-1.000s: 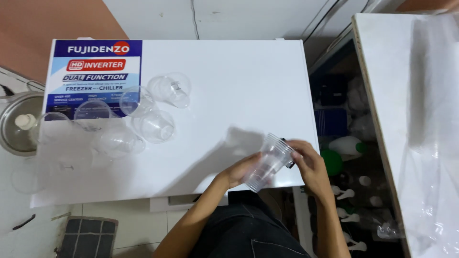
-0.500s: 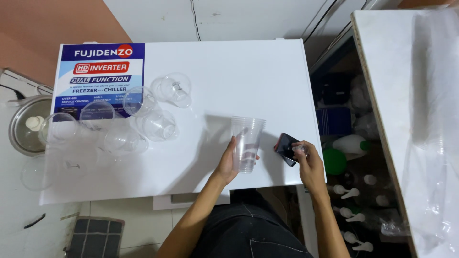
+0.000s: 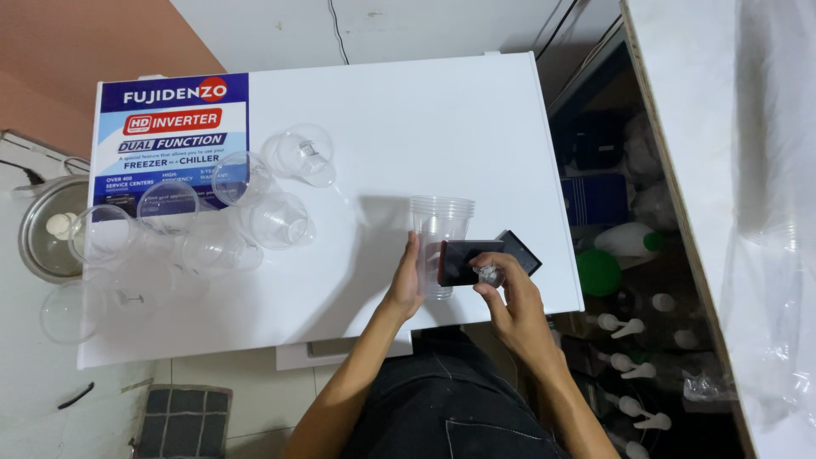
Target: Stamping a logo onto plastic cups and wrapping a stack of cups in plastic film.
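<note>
A stack of clear plastic cups (image 3: 440,218) stands upright near the front right of a white chest lid (image 3: 425,127). My left hand (image 3: 406,286) grips the stack's left side. My right hand (image 3: 510,299) holds a small black rectangular block (image 3: 461,260) against the front of the stack. A second flat black piece (image 3: 524,252) lies on the lid just behind my right fingers.
Several loose clear cups (image 3: 255,208) lie and stand on the lid's left half, partly over a blue label (image 3: 174,136). A lidded metal pot (image 3: 47,234) sits at far left. Bottles (image 3: 625,242) crowd the gap on the right, beside a counter draped in clear plastic (image 3: 756,187).
The cup stack went from tilted in both hands to upright on the lid. My right hand let go of it, took the black block and brought it against the cups.
</note>
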